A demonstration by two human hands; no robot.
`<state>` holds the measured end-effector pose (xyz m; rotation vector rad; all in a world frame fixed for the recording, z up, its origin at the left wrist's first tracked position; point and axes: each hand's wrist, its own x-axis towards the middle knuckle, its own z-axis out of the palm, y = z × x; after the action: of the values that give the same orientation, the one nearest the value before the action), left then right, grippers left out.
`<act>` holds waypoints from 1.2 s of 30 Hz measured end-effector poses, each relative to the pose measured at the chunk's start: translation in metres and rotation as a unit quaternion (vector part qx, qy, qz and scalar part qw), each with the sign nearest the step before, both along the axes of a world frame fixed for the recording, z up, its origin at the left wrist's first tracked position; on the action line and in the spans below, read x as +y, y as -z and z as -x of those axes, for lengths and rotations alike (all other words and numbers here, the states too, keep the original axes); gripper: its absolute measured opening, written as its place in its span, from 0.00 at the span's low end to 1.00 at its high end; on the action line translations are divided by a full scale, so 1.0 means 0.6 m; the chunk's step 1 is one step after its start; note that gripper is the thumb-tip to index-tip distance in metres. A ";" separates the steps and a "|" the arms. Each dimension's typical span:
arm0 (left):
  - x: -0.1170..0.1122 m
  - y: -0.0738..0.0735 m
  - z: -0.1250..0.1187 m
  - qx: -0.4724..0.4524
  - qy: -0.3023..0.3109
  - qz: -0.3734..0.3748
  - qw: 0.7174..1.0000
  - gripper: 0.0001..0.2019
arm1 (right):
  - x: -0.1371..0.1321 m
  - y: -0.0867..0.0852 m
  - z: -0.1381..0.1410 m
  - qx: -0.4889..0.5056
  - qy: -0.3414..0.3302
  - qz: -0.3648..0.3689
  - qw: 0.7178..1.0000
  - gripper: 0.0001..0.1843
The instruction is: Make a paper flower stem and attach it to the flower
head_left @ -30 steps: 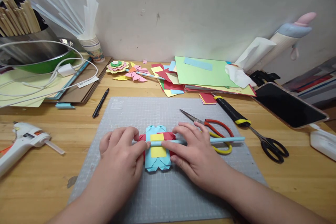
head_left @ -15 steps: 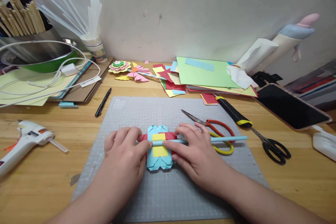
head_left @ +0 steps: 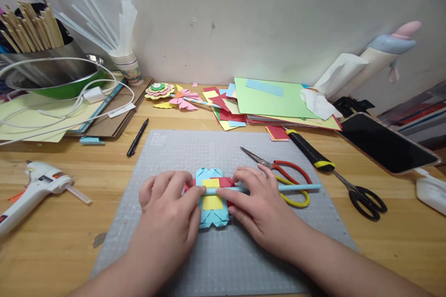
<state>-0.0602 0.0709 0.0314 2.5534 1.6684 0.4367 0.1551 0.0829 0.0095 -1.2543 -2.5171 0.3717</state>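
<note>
A folded paper piece with light blue petals (head_left: 213, 219) and red side parts (head_left: 225, 182) lies on the grey cutting mat (head_left: 174, 148). At its middle is a yellow paper square (head_left: 212, 201), with a light blue paper stick (head_left: 299, 187) lying across it and reaching out to the right. My left hand (head_left: 167, 204) presses the stick's left end with its fingers over the red part on that side. Closed on the stick further right, my right hand (head_left: 259, 204) also touches the right red part. Both palms hide some of the paper.
Red and yellow handled scissors (head_left: 292, 171) lie under the stick's right end. Black scissors (head_left: 364, 197), a phone (head_left: 386, 141) and a green paper stack (head_left: 275, 100) are beyond. Leftward sit a glue gun (head_left: 45, 183) and pen (head_left: 137, 138). A paper flower (head_left: 159, 90) is behind.
The blue stick has slid a little to the left across the yellow square. My left hand has shifted slightly right over the paper; my right hand has stayed nearly in place.
</note>
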 end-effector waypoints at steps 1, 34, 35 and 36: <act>-0.001 0.000 -0.001 -0.003 0.006 0.000 1.000 0.11 | 0.000 -0.001 0.000 0.001 0.000 0.001 1.000 0.17; 0.007 0.007 -0.010 0.022 0.019 0.051 0.998 0.11 | 0.024 -0.004 -0.035 0.063 -0.014 0.042 0.997 0.19; 0.007 0.007 -0.010 0.022 0.020 0.048 0.998 0.11 | 0.024 -0.004 -0.033 0.057 -0.011 0.040 0.998 0.19; 0.007 0.008 -0.010 0.023 0.020 0.046 0.998 0.11 | 0.023 -0.005 -0.032 0.051 -0.009 0.038 0.998 0.18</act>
<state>-0.0542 0.0749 0.0267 2.5442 1.6090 0.2944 0.1744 0.0970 0.0123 -1.2082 -2.4498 0.5272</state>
